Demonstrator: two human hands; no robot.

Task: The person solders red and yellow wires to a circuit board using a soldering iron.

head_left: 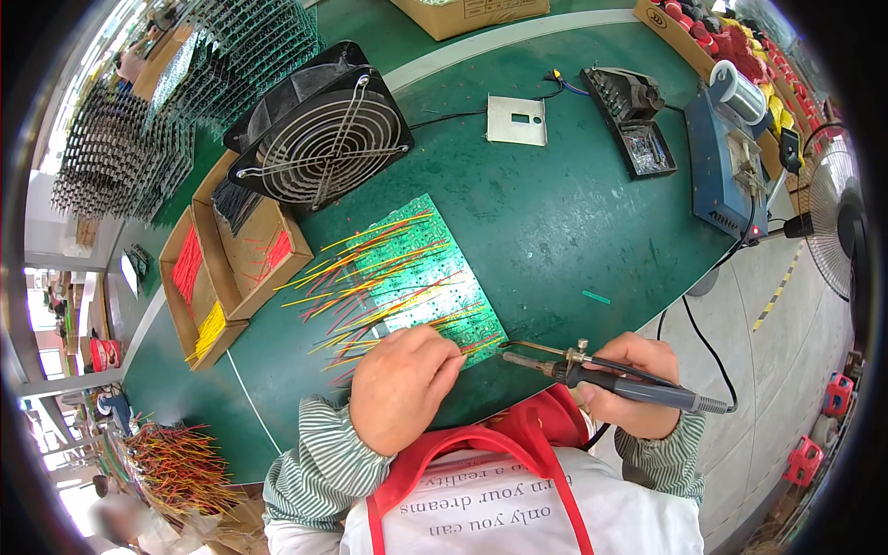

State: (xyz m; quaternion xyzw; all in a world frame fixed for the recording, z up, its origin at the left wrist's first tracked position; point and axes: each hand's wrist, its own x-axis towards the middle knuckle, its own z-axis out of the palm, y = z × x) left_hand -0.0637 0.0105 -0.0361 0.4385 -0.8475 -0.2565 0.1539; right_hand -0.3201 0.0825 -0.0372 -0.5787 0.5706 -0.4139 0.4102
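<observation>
A green circuit board (442,228) lies on the table in front of me, with many red and yellow wires (370,277) fixed along it, their loose ends reaching left. My left hand (400,387) is closed in a pinch at the board's near edge, among the last wires; what its fingertips grip is hidden. In my right hand (649,353) is a grey-handled soldering iron (634,386), held level. A thin feed tube (536,348) runs along its top. The iron's tip points left, close to the board's near right corner; whether it touches cannot be told.
Left of the board stands a cardboard tray (239,310) of red, yellow and dark wires. A black fan (324,139) sits behind it. At the far right are a blue soldering station (717,166), a solder spool (740,92) and an iron stand (629,111). A metal plate (516,131) lies far centre.
</observation>
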